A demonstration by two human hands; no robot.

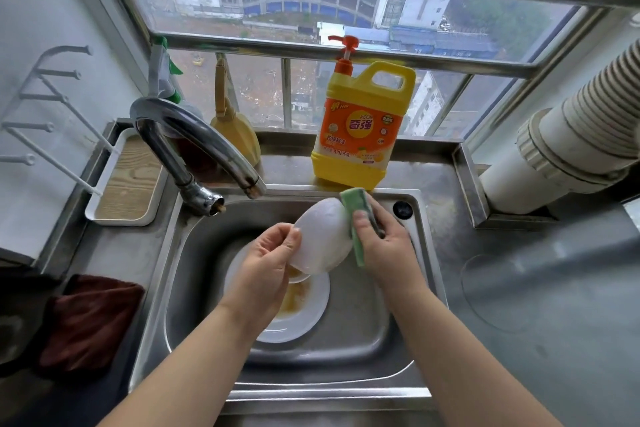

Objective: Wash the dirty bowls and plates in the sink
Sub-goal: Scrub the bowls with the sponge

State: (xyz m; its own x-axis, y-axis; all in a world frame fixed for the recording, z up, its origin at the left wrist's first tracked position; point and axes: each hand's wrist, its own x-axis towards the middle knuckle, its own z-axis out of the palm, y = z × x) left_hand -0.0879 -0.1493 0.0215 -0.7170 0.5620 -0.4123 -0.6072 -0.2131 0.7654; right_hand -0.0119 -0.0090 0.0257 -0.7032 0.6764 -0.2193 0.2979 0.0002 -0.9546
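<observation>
- We are seeing a white, round ceramic bowl being held tilted above the stainless steel sink, its outer side facing up toward us.
- The left hand is gripping the bowl at its lower left rim, with the thumb lying on the outer side and the fingers curled beneath it.
- The right hand is pinching a green and yellow rectangular sponge, and we are seeing the sponge pressing against the bowl's right edge.
- Directly under the bowl, a white round plate smeared with brownish-yellow residue is lying flat on the sink floor; a further small dish edge is peeking out from beneath the bowl, though we cannot tell what it is.
- A curved chrome tap is arching from the left rear corner of the sink, its spout ending just behind the bowl.
- A yellow plastic jug of dish liquid with an orange pump and orange label is standing upright on the steel worktop just behind the sink, near the sponge.
- A yellow brush-like tool is leaning behind the tap by the window.
- A white tray with a wood-grain base is sitting left of the tap.
- A dark red cloth is lying on the worktop left of the sink.
- A white ribbed duct pipe is running along the far right.
</observation>
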